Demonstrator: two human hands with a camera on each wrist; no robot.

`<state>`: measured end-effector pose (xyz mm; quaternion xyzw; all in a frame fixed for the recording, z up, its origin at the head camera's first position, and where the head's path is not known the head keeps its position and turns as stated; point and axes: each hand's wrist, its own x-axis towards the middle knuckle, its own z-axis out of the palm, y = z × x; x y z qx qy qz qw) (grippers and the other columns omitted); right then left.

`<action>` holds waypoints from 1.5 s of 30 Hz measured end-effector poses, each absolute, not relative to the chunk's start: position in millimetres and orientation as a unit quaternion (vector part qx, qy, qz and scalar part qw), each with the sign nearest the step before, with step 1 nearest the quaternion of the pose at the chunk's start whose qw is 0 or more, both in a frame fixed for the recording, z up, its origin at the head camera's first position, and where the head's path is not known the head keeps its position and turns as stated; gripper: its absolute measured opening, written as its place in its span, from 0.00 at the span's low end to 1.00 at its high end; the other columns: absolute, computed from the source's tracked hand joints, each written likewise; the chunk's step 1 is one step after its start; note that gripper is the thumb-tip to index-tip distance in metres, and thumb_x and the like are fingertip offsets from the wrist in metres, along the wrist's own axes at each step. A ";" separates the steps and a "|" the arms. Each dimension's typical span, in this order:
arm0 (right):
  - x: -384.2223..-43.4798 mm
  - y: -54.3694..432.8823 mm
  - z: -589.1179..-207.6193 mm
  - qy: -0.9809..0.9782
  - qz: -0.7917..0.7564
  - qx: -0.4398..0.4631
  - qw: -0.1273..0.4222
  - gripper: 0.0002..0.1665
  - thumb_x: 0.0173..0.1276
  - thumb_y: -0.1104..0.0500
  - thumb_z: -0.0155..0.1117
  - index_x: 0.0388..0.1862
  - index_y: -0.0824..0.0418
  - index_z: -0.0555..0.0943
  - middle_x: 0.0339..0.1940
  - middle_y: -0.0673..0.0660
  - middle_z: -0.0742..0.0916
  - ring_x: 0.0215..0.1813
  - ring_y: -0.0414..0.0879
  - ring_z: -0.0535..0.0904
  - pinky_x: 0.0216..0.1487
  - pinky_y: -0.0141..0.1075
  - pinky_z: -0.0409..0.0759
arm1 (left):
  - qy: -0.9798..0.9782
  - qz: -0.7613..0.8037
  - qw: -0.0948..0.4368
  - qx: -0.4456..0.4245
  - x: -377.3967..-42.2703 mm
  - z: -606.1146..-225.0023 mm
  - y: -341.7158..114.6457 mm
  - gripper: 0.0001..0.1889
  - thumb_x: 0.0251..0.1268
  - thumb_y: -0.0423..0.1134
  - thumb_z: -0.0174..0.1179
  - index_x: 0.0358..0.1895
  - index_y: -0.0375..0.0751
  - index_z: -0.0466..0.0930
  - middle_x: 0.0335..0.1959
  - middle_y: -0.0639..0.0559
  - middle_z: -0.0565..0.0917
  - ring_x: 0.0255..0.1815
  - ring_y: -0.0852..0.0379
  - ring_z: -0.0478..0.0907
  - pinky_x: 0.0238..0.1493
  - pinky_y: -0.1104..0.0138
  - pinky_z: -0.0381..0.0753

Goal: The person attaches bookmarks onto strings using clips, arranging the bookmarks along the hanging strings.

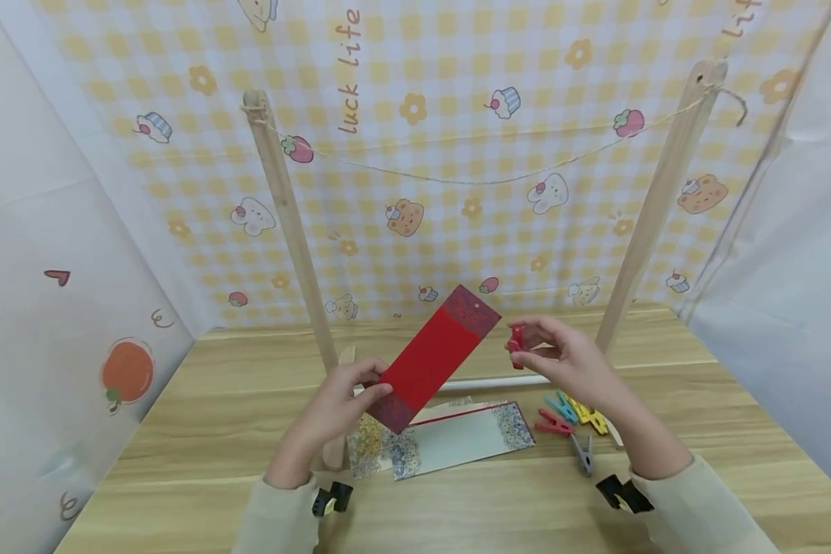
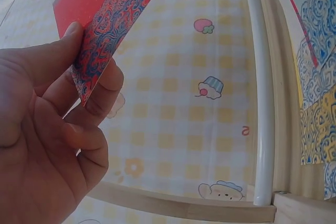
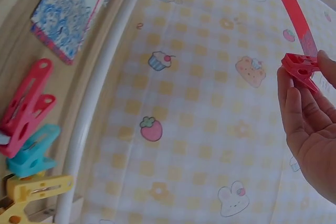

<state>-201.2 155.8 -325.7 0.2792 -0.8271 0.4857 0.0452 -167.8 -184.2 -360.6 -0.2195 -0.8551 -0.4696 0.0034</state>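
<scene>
My left hand (image 1: 349, 396) pinches a red card (image 1: 431, 358) by its lower left end, thumb on top and fingers behind. The card has dark patterned bands at both ends and a small hole near its upper corner; it is held tilted above the table. In the left wrist view the card's blue-and-red patterned end (image 2: 113, 24) lies between thumb and fingers. To the right of the card, my right hand (image 1: 561, 354) holds a red clothespin (image 1: 516, 348) between thumb and fingertips. The right wrist view shows this clothespin (image 3: 302, 69) with the card's edge behind it.
Pale cards (image 1: 464, 440) with patterned ends lie on the wooden table (image 1: 249, 454). Right of them are several clothespins (image 1: 557, 423) in red, blue, yellow and grey. Behind, a string (image 1: 457, 182) sags between two wooden posts (image 1: 287, 208), above a white rod (image 1: 492, 382).
</scene>
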 end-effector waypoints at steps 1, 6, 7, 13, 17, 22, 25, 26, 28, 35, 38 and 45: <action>-202.1 153.9 -323.8 -0.825 0.489 0.280 0.043 0.22 0.69 0.67 0.64 0.61 0.68 0.75 0.46 0.64 0.87 0.45 0.33 0.82 0.46 0.28 0.84 | -0.854 -0.470 0.008 -0.222 -168.1 -360.1 -185.3 0.03 0.69 0.30 0.60 0.43 0.37 0.79 0.40 0.42 0.88 0.38 0.56 0.85 0.37 0.69 0.85; -205.7 145.0 -313.7 -0.818 0.497 0.285 0.046 0.23 0.68 0.69 0.64 0.62 0.68 0.75 0.46 0.64 0.87 0.46 0.36 0.84 0.46 0.28 0.84 | -0.857 -0.468 0.022 -0.214 -168.2 -356.1 -190.5 0.06 0.68 0.32 0.61 0.45 0.36 0.80 0.39 0.43 0.88 0.37 0.58 0.84 0.38 0.69 0.81; -206.1 143.3 -311.1 -0.817 0.498 0.287 0.047 0.23 0.68 0.69 0.64 0.62 0.68 0.74 0.46 0.64 0.87 0.46 0.36 0.84 0.46 0.27 0.84 | -0.858 -0.468 0.025 -0.211 -168.1 -355.1 -191.5 0.06 0.68 0.33 0.61 0.45 0.36 0.80 0.39 0.43 0.88 0.37 0.58 0.84 0.38 0.69 0.80; -207.8 132.5 -296.4 -0.810 0.500 0.298 0.071 0.24 0.67 0.71 0.64 0.62 0.67 0.75 0.46 0.64 0.87 0.46 0.37 0.84 0.48 0.27 0.83 | -0.862 -0.467 0.055 -0.189 -167.1 -350.4 -196.3 0.06 0.68 0.33 0.61 0.44 0.37 0.79 0.38 0.44 0.89 0.34 0.63 0.82 0.32 0.70 0.75; -207.8 125.8 -287.9 -0.800 0.508 0.307 0.085 0.24 0.67 0.70 0.65 0.62 0.67 0.75 0.46 0.65 0.87 0.45 0.37 0.84 0.49 0.27 0.83 | -0.864 -0.466 0.068 -0.176 -166.2 -348.4 -199.3 0.06 0.68 0.33 0.61 0.44 0.37 0.80 0.38 0.44 0.89 0.33 0.66 0.80 0.33 0.69 0.74; -208.4 116.8 -275.5 -0.779 0.533 0.317 0.094 0.24 0.66 0.71 0.65 0.61 0.67 0.75 0.47 0.66 0.87 0.45 0.37 0.84 0.50 0.27 0.83 | -0.855 -0.482 0.084 -0.174 -162.9 -345.2 -204.6 0.06 0.68 0.31 0.61 0.45 0.35 0.79 0.39 0.40 0.89 0.28 0.65 0.78 0.30 0.69 0.79; -209.2 110.1 -266.7 -0.766 0.545 0.325 0.105 0.24 0.65 0.72 0.66 0.61 0.68 0.76 0.47 0.67 0.87 0.46 0.36 0.84 0.50 0.29 0.83 | -0.847 -0.492 0.097 -0.176 -160.9 -343.0 -207.1 0.07 0.68 0.30 0.61 0.46 0.34 0.79 0.39 0.39 0.89 0.28 0.65 0.78 0.28 0.69 0.80; -209.2 107.9 -263.9 -0.764 0.546 0.327 0.107 0.25 0.65 0.72 0.66 0.61 0.68 0.76 0.47 0.67 0.87 0.46 0.36 0.84 0.50 0.29 0.83 | -0.847 -0.492 0.100 -0.175 -160.6 -342.8 -207.5 0.06 0.68 0.30 0.61 0.46 0.35 0.79 0.39 0.39 0.89 0.29 0.65 0.78 0.28 0.69 0.79; -209.1 103.7 -258.7 -0.763 0.546 0.328 0.111 0.25 0.64 0.73 0.66 0.61 0.68 0.76 0.47 0.66 0.88 0.46 0.36 0.83 0.49 0.29 0.84 | -0.847 -0.490 0.107 -0.176 -159.9 -342.4 -207.7 0.06 0.68 0.30 0.61 0.45 0.35 0.79 0.38 0.41 0.89 0.30 0.65 0.78 0.29 0.70 0.77; -210.9 88.0 -243.4 -0.760 0.549 0.330 0.107 0.26 0.65 0.71 0.67 0.62 0.65 0.76 0.48 0.62 0.88 0.46 0.41 0.84 0.48 0.30 0.84 | -0.844 -0.483 0.161 -0.170 -159.6 -344.1 -209.1 0.05 0.66 0.30 0.62 0.43 0.37 0.80 0.37 0.42 0.90 0.33 0.68 0.76 0.27 0.71 0.70; -212.3 80.0 -237.4 -0.747 0.560 0.339 0.112 0.27 0.65 0.71 0.67 0.63 0.65 0.76 0.48 0.63 0.88 0.46 0.43 0.84 0.47 0.32 0.85 | -0.836 -0.488 0.182 -0.175 -160.3 -343.2 -209.8 0.05 0.66 0.29 0.62 0.43 0.36 0.81 0.36 0.41 0.89 0.30 0.69 0.76 0.24 0.71 0.69; -215.8 63.0 -222.6 -0.722 0.577 0.361 0.121 0.26 0.65 0.72 0.66 0.62 0.66 0.76 0.49 0.64 0.88 0.47 0.45 0.85 0.49 0.33 0.85 | -0.819 -0.505 0.208 -0.179 -159.7 -340.2 -211.2 0.04 0.66 0.26 0.61 0.42 0.34 0.81 0.35 0.38 0.88 0.27 0.68 0.75 0.21 0.70 0.67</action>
